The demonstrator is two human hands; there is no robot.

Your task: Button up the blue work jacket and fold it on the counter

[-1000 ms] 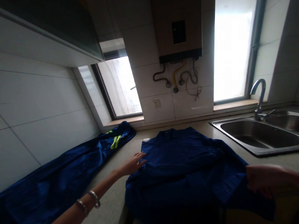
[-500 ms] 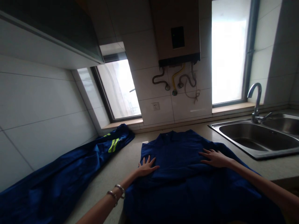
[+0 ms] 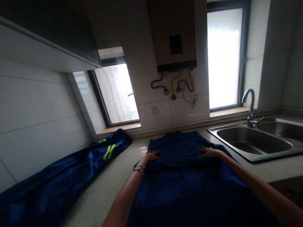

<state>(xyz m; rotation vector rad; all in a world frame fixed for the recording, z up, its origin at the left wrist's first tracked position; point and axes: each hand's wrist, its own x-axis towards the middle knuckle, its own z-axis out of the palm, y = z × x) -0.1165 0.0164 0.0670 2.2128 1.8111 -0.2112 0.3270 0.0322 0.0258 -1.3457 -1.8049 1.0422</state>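
you seem to be smoothing the blue garment [image 3: 180, 179], its top near the counter [image 3: 106, 179]'s back edge; your left hand [image 3: 152, 155] and right hand [image 3: 210, 152] rest spread on it, grasping nothing; next likely calls for even, outward pressure

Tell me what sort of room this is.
Probably a kitchen: a double sink with a curved faucet is set into the counter, and what looks like a water heater hangs between two windows.
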